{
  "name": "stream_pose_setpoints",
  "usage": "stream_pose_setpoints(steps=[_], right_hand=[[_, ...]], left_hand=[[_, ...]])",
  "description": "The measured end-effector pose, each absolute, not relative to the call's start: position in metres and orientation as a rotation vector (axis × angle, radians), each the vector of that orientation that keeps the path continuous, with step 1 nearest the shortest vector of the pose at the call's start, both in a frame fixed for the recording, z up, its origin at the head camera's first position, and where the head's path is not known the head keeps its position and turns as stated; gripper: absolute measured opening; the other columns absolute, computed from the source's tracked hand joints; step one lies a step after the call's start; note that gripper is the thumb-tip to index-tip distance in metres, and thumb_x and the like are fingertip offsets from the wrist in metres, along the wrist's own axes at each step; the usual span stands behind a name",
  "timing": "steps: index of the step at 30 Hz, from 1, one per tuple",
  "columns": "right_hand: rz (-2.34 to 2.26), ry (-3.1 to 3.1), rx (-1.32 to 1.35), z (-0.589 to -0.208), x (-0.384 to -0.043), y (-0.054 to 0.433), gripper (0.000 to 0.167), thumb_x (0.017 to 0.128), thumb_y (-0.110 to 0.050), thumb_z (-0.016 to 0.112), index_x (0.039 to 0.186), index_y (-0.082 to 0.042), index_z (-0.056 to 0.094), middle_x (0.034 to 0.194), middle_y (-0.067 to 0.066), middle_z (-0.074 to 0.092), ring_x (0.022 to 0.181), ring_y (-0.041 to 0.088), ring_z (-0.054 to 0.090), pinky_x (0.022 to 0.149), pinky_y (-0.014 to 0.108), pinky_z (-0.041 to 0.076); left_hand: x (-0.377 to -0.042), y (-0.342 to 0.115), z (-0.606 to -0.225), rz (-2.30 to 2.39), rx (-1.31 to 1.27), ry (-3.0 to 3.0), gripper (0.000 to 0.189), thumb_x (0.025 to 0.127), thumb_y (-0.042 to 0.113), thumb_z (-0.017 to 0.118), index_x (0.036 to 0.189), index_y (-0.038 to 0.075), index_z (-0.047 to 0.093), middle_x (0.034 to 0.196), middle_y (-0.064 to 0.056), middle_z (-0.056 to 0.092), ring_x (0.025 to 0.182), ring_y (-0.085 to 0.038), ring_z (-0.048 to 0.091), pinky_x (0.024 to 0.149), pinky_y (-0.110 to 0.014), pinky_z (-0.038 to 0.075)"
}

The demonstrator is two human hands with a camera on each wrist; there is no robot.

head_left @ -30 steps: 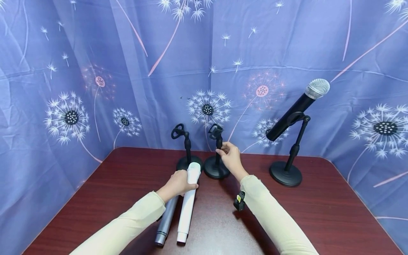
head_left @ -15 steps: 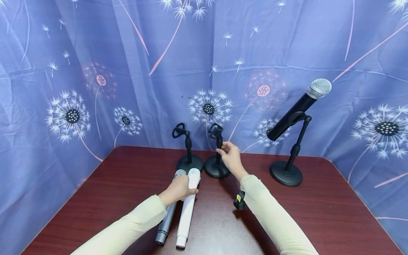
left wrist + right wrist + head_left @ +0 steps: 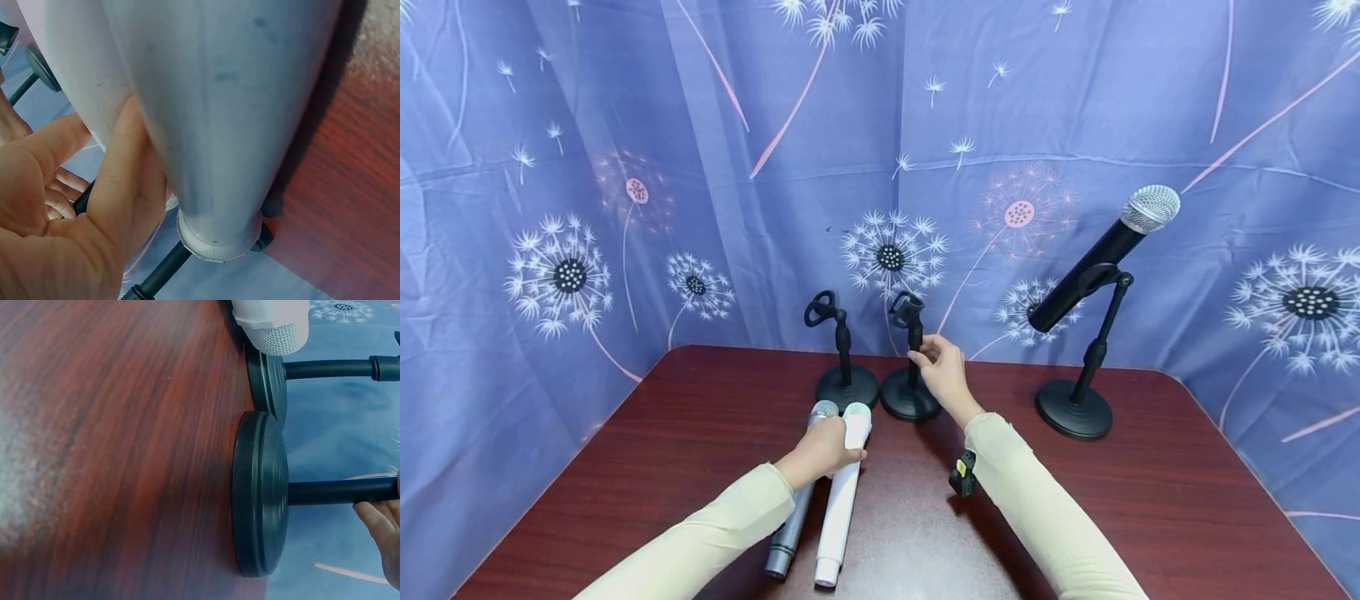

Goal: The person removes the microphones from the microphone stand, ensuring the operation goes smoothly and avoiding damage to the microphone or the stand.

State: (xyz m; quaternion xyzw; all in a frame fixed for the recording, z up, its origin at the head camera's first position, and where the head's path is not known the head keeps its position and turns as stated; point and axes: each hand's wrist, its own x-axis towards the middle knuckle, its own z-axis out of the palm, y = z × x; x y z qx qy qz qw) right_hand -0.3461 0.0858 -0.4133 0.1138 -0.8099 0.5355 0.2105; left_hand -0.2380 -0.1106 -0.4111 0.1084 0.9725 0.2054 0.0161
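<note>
My left hand (image 3: 822,450) grips the white microphone (image 3: 842,517) near its head, the thumb on its right side. In the left wrist view, fingers (image 3: 122,156) pass between it and the grey microphone (image 3: 219,106). That grey microphone lies alongside on the left, partly hidden under the hand in the head view. My right hand (image 3: 945,372) pinches the pole of the middle black microphone stand (image 3: 910,396), whose clip holds nothing. In the right wrist view only some fingertips (image 3: 375,520) show at that pole (image 3: 344,491).
Another black stand (image 3: 846,387) with a bare clip stands just left of the middle one. A third stand (image 3: 1075,408) at the right holds a tilted black microphone (image 3: 1093,267). Behind the reddish-brown table (image 3: 715,417) hangs a blue dandelion curtain (image 3: 790,208).
My left hand has drawn the white microphone back towards me and lowered it, uncovering the grey microphone's head. My right hand keeps its place on the stand's pole.
</note>
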Motion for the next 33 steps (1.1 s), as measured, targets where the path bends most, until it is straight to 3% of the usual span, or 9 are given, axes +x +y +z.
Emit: stream_pose_setpoints(steps=[8,12,19,33], right_hand=[[1.505,-2.237,0.313,-0.4128,-0.346,0.0848,0.018,0.086,-0.001,0.07,0.103,0.003,0.067,0.092,0.018,0.07,0.088,0.029,0.068,0.079,0.043,0.053],[1.51,-2.231,0.317,-0.4124,-0.3454,0.0843,0.018,0.086,-0.001,0.07,0.103,0.003,0.067,0.093,0.018,0.07,0.088,0.03,0.068,0.078,0.043,0.054],[1.508,-2.23,0.31,-0.4119,-0.3464,0.0838,0.019,0.086,-0.001,0.07,0.103,0.003,0.067,0.093,0.018,0.07,0.088,0.029,0.068,0.078,0.043,0.054],[1.5,-2.308,0.317,-0.4093,-0.3435,0.0864,0.024,0.088,-0.007,0.069,0.109,0.004,0.065,0.1,0.02,0.069,0.095,0.031,0.067,0.084,0.044,0.052]], left_hand=[[-0.2391,-0.1107,-0.4127,0.646,0.346,3.051,0.035,0.079,0.024,0.079,0.066,0.003,0.055,0.065,-0.008,0.052,0.059,-0.023,0.056,0.054,-0.026,0.048],[-0.24,-0.11,-0.4124,0.582,0.322,3.065,0.036,0.08,0.027,0.078,0.065,0.004,0.055,0.064,-0.007,0.052,0.062,-0.023,0.055,0.061,-0.029,0.047],[-0.238,-0.1088,-0.4102,0.595,0.299,3.062,0.036,0.08,0.026,0.078,0.065,0.004,0.054,0.065,-0.007,0.051,0.063,-0.021,0.054,0.057,-0.028,0.046],[-0.2371,-0.1102,-0.4074,0.517,0.344,3.103,0.035,0.08,0.027,0.079,0.069,0.0,0.059,0.069,-0.009,0.054,0.068,-0.021,0.053,0.068,-0.037,0.048]])
